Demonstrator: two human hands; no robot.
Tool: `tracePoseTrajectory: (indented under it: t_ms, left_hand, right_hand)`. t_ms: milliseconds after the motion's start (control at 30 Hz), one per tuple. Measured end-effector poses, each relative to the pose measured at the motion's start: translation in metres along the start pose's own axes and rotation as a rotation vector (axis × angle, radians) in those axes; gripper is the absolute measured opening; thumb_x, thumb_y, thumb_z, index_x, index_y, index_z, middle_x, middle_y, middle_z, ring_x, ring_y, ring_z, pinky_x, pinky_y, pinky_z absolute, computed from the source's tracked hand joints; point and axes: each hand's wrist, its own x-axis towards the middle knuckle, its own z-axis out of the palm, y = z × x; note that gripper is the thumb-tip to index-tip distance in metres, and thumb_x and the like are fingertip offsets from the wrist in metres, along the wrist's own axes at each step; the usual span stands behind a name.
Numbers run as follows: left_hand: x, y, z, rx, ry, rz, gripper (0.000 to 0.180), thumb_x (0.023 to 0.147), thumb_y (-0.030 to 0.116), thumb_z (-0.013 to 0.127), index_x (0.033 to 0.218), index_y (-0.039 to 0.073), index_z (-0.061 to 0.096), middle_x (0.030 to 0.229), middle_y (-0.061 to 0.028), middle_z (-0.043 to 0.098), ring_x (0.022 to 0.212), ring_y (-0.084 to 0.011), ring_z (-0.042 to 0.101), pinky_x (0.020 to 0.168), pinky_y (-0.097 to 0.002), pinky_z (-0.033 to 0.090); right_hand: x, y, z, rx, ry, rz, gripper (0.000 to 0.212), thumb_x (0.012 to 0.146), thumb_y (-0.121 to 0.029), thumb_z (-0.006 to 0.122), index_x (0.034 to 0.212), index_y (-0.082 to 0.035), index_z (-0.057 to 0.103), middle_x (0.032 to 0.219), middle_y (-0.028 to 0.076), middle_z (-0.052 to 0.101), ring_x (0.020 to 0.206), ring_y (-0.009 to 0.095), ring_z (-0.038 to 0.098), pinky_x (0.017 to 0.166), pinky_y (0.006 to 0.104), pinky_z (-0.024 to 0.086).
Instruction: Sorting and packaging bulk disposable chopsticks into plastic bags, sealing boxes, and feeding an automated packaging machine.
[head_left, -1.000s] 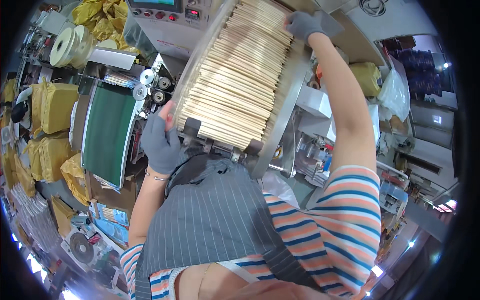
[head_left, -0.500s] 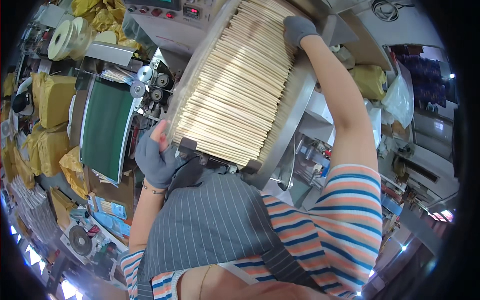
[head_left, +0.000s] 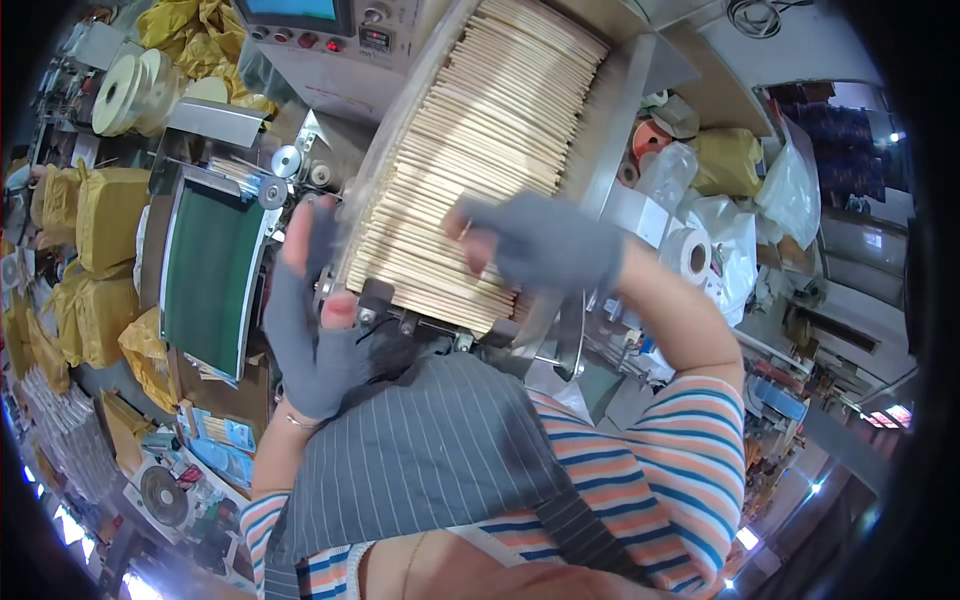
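Many pale wooden sticks point(head_left: 480, 150) lie side by side in a tilted metal tray point(head_left: 612, 130) in front of me. My left hand point(head_left: 312, 335), in a grey glove with bare fingertips, is beside the tray's lower left corner. Its fingers point up and its thumb stands apart, with nothing seen in it. Over the lower right part of the sticks hovers my right hand point(head_left: 550, 245), gloved alike and smeared by motion. Its fingers bend toward the sticks; whether they hold or touch any is too blurred to tell.
A control panel point(head_left: 335, 70) with a screen and buttons stands beyond the tray. On the left are a green conveyor belt point(head_left: 208, 280), metal rollers point(head_left: 287, 162), white reels point(head_left: 120, 95) and yellow wrapped bundles point(head_left: 112, 215). Clear plastic bags point(head_left: 790, 190) lie on the right.
My right hand has come back from the tray's far right edge to above the lower sticks. My left hand has turned, its fingers now pointing up beside the tray.
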Motion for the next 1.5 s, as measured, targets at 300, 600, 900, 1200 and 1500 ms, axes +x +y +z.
tracePoseTrajectory:
  t_ms: [300,600,900,1200,1500]
  left_hand:
    - [-0.012,-0.009,-0.051,-0.603,0.194,-0.597,0.036,0.102,0.028,0.036,0.111,-0.003,0.052,0.069,-0.0016,0.049,0.059,-0.0084,0.043,0.055,-0.0207,0.034]
    - [-0.063,-0.031,-0.083,-0.394,0.468,-0.767,0.036,0.103,0.026,0.034,0.112,-0.003,0.054,0.070,0.0001,0.045,0.062,-0.0067,0.041,0.057,-0.0187,0.033]
    - [-0.068,-0.028,-0.086,-0.249,0.471,-0.711,0.038,0.103,0.027,0.036,0.111,-0.004,0.056,0.075,-0.0008,0.046,0.069,-0.0072,0.045,0.061,-0.0192,0.036]
    - [-0.072,-0.019,-0.087,-0.217,0.492,-0.734,0.038,0.102,0.028,0.040,0.113,-0.005,0.055,0.076,-0.0019,0.047,0.071,-0.0086,0.047,0.062,-0.0209,0.039]
    - [-0.075,-0.014,-0.081,-0.176,0.457,-0.716,0.040,0.102,0.029,0.039,0.113,-0.006,0.056,0.076,-0.0034,0.050,0.069,-0.0085,0.047,0.063,-0.0207,0.038]
  right_hand:
    - [0.051,0.175,-0.175,-0.874,0.712,0.455,0.023,0.084,-0.027,0.057,0.096,-0.012,0.068,0.095,0.015,0.068,0.091,0.034,0.064,0.080,0.0402,0.050]
    - [0.075,0.224,-0.199,-1.111,0.257,0.581,0.023,0.080,-0.018,0.055,0.097,-0.010,0.070,0.099,0.018,0.066,0.098,0.036,0.062,0.084,0.0422,0.050]
    - [0.071,0.229,-0.213,-1.000,0.321,0.510,0.022,0.074,-0.025,0.064,0.089,-0.009,0.067,0.087,0.017,0.068,0.085,0.033,0.065,0.076,0.0396,0.051]
    - [0.074,0.231,-0.214,-0.672,0.237,0.634,0.015,0.074,-0.015,0.061,0.085,-0.007,0.067,0.083,0.018,0.068,0.083,0.033,0.066,0.074,0.0396,0.052]
    - [0.078,0.245,-0.218,-1.040,0.289,0.445,0.017,0.072,-0.023,0.067,0.081,-0.009,0.066,0.084,0.016,0.066,0.083,0.034,0.064,0.076,0.0397,0.050]
